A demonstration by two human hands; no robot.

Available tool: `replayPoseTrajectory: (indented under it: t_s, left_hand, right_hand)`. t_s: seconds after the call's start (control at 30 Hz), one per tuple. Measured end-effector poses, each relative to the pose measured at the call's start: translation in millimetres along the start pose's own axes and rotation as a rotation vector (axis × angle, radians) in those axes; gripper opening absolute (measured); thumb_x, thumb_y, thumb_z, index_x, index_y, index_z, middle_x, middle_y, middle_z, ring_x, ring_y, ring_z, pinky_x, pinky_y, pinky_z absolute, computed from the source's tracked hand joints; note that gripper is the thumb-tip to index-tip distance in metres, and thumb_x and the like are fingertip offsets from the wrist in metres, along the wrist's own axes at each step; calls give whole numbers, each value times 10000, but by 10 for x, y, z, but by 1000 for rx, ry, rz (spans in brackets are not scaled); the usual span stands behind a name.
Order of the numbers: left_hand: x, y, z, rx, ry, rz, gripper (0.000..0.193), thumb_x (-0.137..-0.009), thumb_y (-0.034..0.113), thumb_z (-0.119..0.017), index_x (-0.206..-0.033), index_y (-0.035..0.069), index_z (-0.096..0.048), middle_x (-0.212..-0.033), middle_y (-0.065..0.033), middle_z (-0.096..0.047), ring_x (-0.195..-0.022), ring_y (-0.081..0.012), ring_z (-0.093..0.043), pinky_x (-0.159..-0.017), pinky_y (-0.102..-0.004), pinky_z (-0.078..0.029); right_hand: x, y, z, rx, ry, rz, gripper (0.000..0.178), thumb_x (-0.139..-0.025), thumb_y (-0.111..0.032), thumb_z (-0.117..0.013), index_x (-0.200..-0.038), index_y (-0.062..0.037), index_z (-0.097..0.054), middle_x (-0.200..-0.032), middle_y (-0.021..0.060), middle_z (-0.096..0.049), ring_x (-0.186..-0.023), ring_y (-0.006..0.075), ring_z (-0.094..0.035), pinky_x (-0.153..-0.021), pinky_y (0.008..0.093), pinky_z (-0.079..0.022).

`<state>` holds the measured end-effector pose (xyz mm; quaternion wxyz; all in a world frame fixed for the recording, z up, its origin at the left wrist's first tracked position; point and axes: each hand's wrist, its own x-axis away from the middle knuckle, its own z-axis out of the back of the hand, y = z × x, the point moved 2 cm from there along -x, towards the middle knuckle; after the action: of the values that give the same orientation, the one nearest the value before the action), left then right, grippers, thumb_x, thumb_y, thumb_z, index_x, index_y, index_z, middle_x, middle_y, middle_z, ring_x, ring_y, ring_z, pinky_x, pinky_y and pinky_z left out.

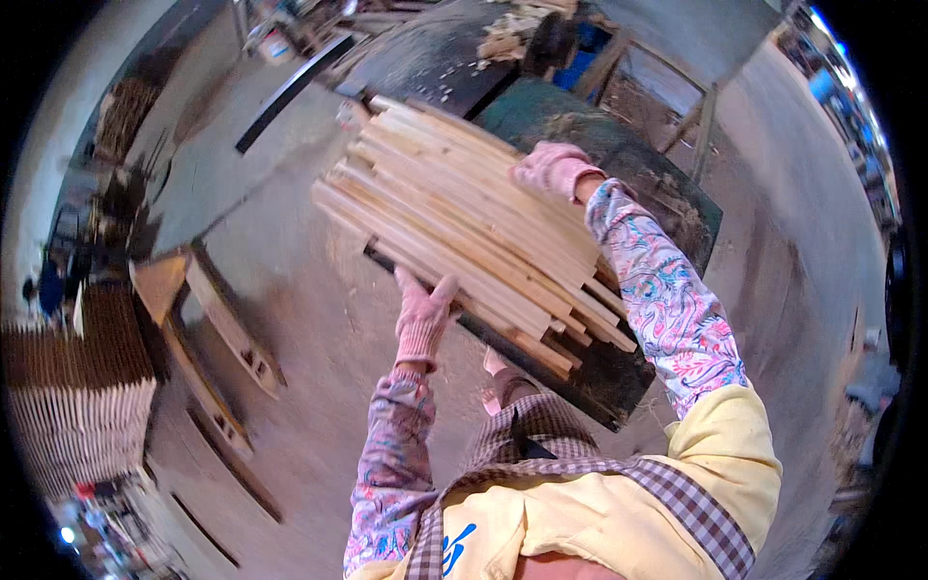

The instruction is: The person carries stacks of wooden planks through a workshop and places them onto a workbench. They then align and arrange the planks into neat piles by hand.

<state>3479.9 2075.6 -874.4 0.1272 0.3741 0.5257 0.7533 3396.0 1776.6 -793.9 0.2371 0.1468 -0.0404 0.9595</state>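
Strips (454,208): left hand (423,314) at seven o'clock edge, right hand (556,169) at two, apart.
Floor (280,227) spreads toward nine; worktop (623,372) mostly hidden; grips unclear.

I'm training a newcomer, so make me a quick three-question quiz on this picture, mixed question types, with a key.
1. Multiple choice: what colour is the glove on the left hand?
a) green
b) pink
c) black

2. True or false: the ends of the wooden strips nearest the person line up evenly.

3. Fill in the blank: of the person's two hands, the ____ one is nearer the green surface.

Key:
1. b, pink.
2. False; some ends stick out past others.
3. Right; the right hand is at the strips' edge beside it.
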Motion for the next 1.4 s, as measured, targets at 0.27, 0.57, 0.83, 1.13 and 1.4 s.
replayPoseTrajectory:
  t_s: [0.27,0.57,0.83,1.13,1.4]
  left_hand:
    - [95,362,70,-52,-54,223,784,-818,337,-724,-1392,-4,-314,-1240,-175,-575,-1002,-281,-649,-730,-368,-601]
    - [-167,295,129,-467,-35,211,758,-817,465,-720,-1282,-55,-425,-1051,-217,-685,-961,-310,-681,-843,-380,-525]
    - [-166,392,137,-473,-107,316,1072,-752,513,-734,-1468,-70,-189,-1231,-260,-608,-1165,-420,-568,-971,-436,-466]
    - [-208,211,213,-217,-128,151,1003,-698,488,-767,-1370,-117,-333,-1230,-355,-514,-1184,-476,-448,-1054,-471,-356]
    - [-411,54,126,-250,-194,-280,798,-779,501,-712,-1271,-63,-435,-1182,-309,-562,-910,-474,-590,-816,-530,-492]
  right_hand:
    - [-410,-197,-53,-413,-109,-316,703,-880,-688,-452,-1323,-155,-575,-1330,134,-585,-1199,345,-574,-965,454,-482]
    - [-671,-422,86,-323,-37,-390,672,-869,-681,-489,-1169,-105,-662,-1275,147,-579,-1164,329,-574,-935,429,-496]
    - [-840,-349,-140,-279,97,-332,724,-826,-708,-540,-1109,-54,-675,-1149,212,-655,-1068,396,-620,-893,459,-510]
    - [-724,-547,149,-336,-45,-438,658,-855,-668,-528,-1135,-96,-693,-1111,197,-674,-1057,380,-631,-894,449,-507]
    - [-786,-181,299,-225,300,-263,744,-830,-750,-479,-1015,-70,-716,-997,192,-688,-961,364,-655,-811,457,-514]
